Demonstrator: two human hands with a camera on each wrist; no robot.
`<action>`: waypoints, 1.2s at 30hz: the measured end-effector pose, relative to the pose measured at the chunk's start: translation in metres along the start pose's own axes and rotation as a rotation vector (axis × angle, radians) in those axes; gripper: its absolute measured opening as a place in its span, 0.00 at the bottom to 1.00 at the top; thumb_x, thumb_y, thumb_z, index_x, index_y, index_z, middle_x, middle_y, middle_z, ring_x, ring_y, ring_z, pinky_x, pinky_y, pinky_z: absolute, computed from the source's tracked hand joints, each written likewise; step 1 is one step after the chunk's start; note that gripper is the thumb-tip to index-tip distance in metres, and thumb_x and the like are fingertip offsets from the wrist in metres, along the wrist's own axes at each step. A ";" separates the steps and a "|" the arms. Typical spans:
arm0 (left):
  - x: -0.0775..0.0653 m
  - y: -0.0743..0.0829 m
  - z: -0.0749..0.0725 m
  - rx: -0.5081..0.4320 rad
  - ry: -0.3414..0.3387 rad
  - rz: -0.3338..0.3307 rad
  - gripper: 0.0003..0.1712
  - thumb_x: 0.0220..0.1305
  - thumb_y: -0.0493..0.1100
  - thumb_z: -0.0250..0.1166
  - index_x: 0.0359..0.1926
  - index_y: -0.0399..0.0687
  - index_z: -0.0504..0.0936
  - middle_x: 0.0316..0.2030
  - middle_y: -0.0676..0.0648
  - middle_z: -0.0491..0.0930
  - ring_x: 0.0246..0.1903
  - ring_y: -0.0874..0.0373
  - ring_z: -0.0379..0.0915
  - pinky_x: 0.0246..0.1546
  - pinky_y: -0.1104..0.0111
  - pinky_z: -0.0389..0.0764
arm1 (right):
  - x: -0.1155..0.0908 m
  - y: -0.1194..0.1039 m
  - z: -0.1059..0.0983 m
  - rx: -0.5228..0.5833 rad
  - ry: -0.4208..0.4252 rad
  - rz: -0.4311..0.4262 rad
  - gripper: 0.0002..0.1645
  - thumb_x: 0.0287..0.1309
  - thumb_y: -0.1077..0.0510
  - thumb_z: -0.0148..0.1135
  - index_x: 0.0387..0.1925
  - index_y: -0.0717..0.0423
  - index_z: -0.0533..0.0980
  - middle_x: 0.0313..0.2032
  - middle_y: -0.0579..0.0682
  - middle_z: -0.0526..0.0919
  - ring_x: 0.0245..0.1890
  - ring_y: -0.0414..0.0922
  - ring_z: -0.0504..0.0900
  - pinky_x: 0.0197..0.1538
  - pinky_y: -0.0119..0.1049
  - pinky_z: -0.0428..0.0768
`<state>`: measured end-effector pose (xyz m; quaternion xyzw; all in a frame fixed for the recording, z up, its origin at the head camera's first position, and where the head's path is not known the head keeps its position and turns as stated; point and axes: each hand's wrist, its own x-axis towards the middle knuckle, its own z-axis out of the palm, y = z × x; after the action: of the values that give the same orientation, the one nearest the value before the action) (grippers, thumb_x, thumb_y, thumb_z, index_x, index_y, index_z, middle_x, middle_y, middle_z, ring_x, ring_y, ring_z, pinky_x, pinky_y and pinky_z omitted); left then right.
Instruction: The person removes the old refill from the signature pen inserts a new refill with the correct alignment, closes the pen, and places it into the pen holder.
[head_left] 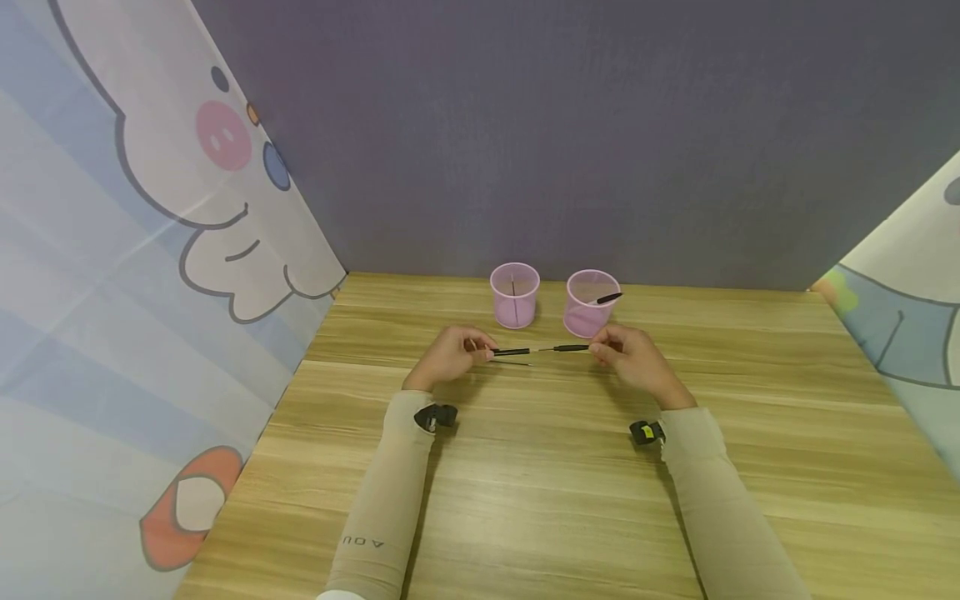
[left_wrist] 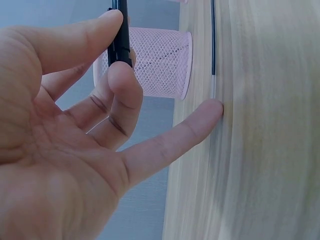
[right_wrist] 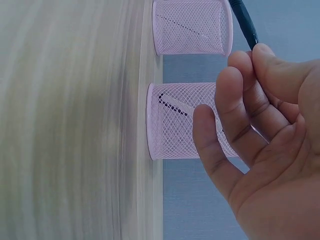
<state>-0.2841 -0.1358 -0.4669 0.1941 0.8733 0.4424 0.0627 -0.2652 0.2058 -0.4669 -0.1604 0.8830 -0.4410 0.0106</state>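
Observation:
My left hand [head_left: 452, 357] pinches a black pen barrel [head_left: 512, 352] between thumb and fingertips, held level over the table. My right hand [head_left: 628, 357] pinches a slim black pen part [head_left: 572, 347], and a thin light rod sticks out of it toward the barrel. The two parts lie nearly in line, end facing end, with a small gap. Just in front of the barrel is a thin pen refill [head_left: 512, 363]; in the left wrist view the refill [left_wrist: 214, 40] is dark with a clear end, and my little finger [left_wrist: 200, 117] overlaps that end.
Behind the hands stand two pink mesh pen cups. The left cup [head_left: 525, 310] has a thin dark stick inside. The right cup [head_left: 581, 321] holds a black and white pen [head_left: 609, 297] leaning over its rim. A grey panel [head_left: 570, 150] rises behind the wooden table [head_left: 540, 500].

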 end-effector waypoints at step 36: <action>0.001 0.008 0.007 0.000 -0.029 0.021 0.07 0.67 0.37 0.69 0.44 0.41 0.89 0.33 0.47 0.84 0.29 0.58 0.72 0.29 0.70 0.74 | 0.000 -0.004 0.003 -0.006 -0.009 -0.016 0.08 0.71 0.61 0.61 0.39 0.63 0.80 0.28 0.52 0.80 0.28 0.42 0.75 0.32 0.32 0.76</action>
<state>-0.2811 -0.1257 -0.4644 0.2096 0.8703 0.4402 0.0704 -0.2638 0.2014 -0.4653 -0.1695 0.8830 -0.4376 0.0104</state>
